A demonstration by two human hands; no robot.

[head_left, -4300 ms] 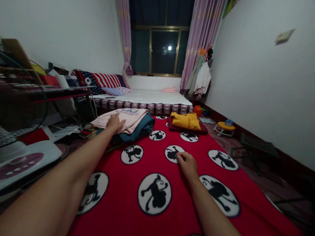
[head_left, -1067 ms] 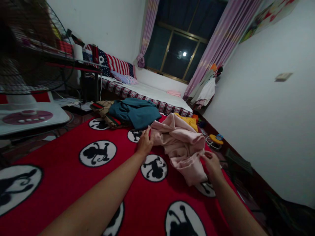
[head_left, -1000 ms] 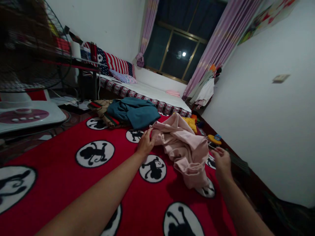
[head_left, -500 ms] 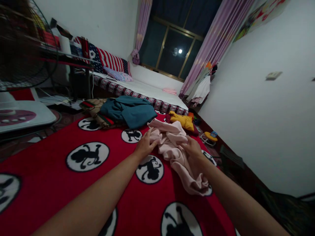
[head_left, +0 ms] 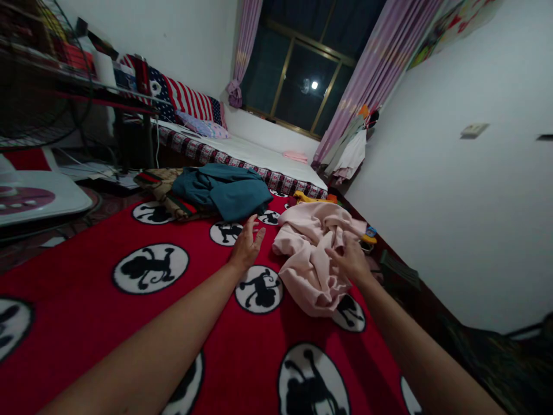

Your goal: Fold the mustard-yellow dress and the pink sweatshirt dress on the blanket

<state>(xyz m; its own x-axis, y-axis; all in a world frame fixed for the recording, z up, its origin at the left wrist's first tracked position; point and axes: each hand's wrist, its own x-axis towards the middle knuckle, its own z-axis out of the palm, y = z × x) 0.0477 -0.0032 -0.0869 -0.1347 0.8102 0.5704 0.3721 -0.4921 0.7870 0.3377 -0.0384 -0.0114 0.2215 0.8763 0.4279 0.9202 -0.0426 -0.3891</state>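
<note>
The left hand [head_left: 247, 244] has come off the pink cloth [head_left: 306, 251], now empty and loosely spread, leaving the cloth, bunched at its 3 o'clock on the red blanket [head_left: 86, 320], gripped by the right hand [head_left: 353, 259] alone.

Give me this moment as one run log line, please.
right hand: touching crumpled pink garment | left hand: open, apart from pink garment | teal garment: beyond left hand | surface: red blanket
</note>
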